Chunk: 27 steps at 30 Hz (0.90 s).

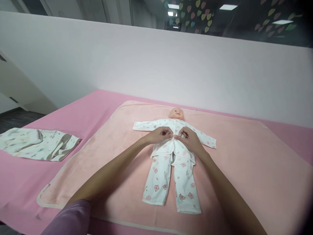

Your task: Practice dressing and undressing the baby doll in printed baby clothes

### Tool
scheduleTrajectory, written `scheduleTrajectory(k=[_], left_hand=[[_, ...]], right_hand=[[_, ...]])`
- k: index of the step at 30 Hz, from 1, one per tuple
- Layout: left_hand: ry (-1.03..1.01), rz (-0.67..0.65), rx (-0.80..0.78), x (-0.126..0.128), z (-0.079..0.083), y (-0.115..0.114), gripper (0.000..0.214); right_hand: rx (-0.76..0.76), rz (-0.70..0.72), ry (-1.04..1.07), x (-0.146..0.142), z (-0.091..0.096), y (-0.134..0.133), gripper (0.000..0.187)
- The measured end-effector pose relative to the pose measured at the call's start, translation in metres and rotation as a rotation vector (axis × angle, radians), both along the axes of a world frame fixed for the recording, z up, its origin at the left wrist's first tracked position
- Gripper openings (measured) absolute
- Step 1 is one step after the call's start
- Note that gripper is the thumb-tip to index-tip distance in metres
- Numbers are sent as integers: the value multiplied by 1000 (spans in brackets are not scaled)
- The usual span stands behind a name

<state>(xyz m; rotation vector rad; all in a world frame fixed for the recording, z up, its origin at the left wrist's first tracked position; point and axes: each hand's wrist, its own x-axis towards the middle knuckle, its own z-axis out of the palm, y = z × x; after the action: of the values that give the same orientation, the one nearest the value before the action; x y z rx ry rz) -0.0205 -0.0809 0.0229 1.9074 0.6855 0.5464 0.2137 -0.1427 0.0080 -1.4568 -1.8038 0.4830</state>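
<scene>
Overlying pink cloth, peach blanket under doll, white wall

"What do we see on the jacket?"
"We see small pink prints on white, likewise on the trousers."
"And our blanket?"
"We call it plain peach, edged in cream."

- A broad flat surface wore a smooth pink cover.
- A peach blanket with pale edging and rounded corners lay spread over most of the cover.
- A doll lay face up on the blanket, in a white printed top and trousers.
- A white printed garment with grey-brown parts lay on the cover, left of the blanket.
</scene>
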Motion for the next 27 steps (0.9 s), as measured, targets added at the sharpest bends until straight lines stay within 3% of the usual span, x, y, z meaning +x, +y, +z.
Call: scheduleTrajectory(k=[10, 16, 19, 23, 27], left_hand=[[215, -66, -99, 5, 46, 18, 28], [235, 139, 8, 23, 26, 39, 26], [212, 128, -7, 26, 19, 45, 25], [168, 65, -95, 22, 21, 46, 26], [98, 45, -144, 20, 24, 44, 26]], right_hand=[[-69, 5, -23, 2, 19, 34, 37], [-67, 14, -60, -1, 12, 41, 31], [-128, 66, 2, 3, 13, 40, 32], [-240, 111, 107, 6, 15, 41, 36], [-210, 137, 132, 12, 13, 46, 33]])
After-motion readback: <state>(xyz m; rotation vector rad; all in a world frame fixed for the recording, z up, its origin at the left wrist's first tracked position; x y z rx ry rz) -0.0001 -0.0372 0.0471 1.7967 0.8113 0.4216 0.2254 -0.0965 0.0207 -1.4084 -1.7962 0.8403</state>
